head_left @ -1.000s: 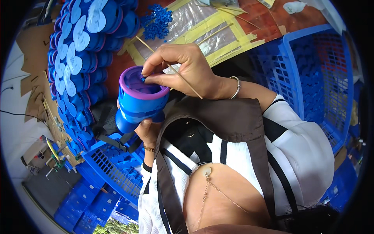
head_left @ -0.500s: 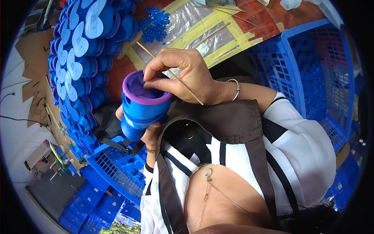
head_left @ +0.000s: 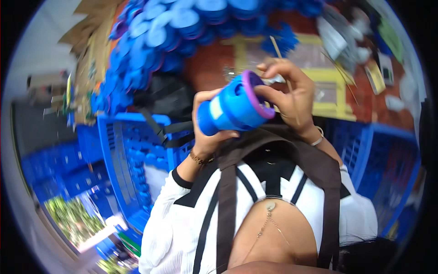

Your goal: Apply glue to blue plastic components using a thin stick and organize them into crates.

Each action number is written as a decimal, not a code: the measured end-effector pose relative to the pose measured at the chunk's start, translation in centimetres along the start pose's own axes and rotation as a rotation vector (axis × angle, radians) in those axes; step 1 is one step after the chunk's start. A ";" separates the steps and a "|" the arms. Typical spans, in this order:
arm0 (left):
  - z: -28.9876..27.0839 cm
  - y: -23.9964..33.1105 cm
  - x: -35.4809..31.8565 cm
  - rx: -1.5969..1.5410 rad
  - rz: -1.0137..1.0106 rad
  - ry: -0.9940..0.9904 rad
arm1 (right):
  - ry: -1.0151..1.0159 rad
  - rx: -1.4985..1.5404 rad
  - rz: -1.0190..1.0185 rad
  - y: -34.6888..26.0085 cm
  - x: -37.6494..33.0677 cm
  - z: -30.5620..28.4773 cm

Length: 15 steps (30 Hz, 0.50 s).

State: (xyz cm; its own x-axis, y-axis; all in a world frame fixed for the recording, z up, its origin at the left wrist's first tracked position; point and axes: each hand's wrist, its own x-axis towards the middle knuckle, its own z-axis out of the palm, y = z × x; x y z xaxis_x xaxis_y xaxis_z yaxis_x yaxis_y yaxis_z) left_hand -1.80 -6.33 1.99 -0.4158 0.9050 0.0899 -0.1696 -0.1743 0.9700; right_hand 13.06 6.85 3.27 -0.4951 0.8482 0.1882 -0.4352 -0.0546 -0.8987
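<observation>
So the blue plastic cup-shaped part point(head_left: 235, 107) is held up in front of the chest, tipped over sideways with its purple rim point(head_left: 248, 91) facing right. Half a second ago that mouth pointed up and I could see fingers down inside; now my feed has mostly outer wall and a pale yellowish patch point(head_left: 216, 108). Annoying for judging the work, because I can't confirm from here whether anything small is sitting in there. Left hand point(head_left: 205, 139) is curled round the narrower end, thumb underneath, looks like a solid grip. Right hand point(head_left: 292, 89) is half closed at the mouth, thumb dipping in past the rim, with a thin wooden stick point(head_left: 275, 46) lodged across it; whether the fingertips pinch anything else I can't tell, too blurry. The head's swung too, so the left blue crate point(head_left: 132, 119) shows far more than it did. Further out I've got the reddish table point(head_left: 207, 64), yellow tape point(head_left: 315, 64), a heap of tiny blue pieces point(head_left: 280, 41) and rows of blue parts point(head_left: 182, 20) massed along the far left.
</observation>
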 end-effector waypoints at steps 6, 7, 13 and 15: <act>-4.3 4.5 -1.5 0.479 0.286 0.351 | -0.195 -0.088 -0.147 0.4 1.1 3.5; -5.3 5.9 -1.9 0.012 0.242 0.469 | -0.165 -0.089 -0.172 -0.2 1.1 3.5; -26.2 16.2 1.5 0.633 0.343 0.987 | 0.038 -0.173 -0.159 1.7 1.2 0.7; -34.8 16.9 3.0 0.974 0.219 1.008 | 0.025 -0.216 -0.156 1.3 1.0 1.1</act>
State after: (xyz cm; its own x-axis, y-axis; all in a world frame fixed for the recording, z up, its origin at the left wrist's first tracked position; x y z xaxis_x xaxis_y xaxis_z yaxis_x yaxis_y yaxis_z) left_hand -36.98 -20.03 10.80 -0.8728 0.1626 0.4602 0.4821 0.4348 0.7606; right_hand 11.16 7.04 2.78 -0.4143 0.8506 0.3237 -0.3333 0.1892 -0.9236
